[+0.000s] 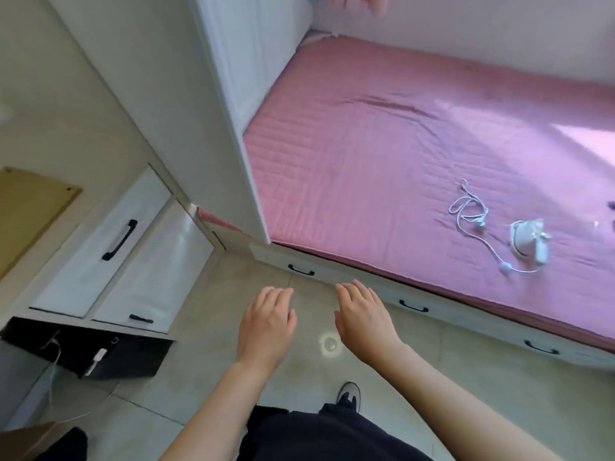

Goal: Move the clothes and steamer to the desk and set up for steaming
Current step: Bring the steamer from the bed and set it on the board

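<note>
Obs. Left hand (266,322) and right hand (364,319) are both held out in front at waist level, palms down, side by side but apart. Fingers are straight to loosely relaxed and slightly spread, and neither hand holds or touches anything. Judgement: this is a reaching-ready posture, with nothing picked up yet.

Below the hands is bare tiled floor (206,377), with one shoe (348,394) visible. The person stands just short of the bed (382,161), facing its long edge, where a row of drawers (412,306) runs under the mattress.

Task item: the steamer (527,241), small and white, lies on the pink bed cover, well to the right of the right hand and out of its reach as things stand. Its cord (471,212) lies loose in loops beside it, with the plug end trailing toward the bed edge. It is not plugged in, which suits carrying it. Judgement: gather the cord along with the body, or it will drag or snag on the bed edge.

Clothes: none identifiable. A dark scrap shows at the far right edge of the bed, but it is too cropped to tell what it is. The table is not identifiable in view.

To the left stands a white cabinet (100,261) with dark handles.

Progress: early. The steamer is untouched.
</note>
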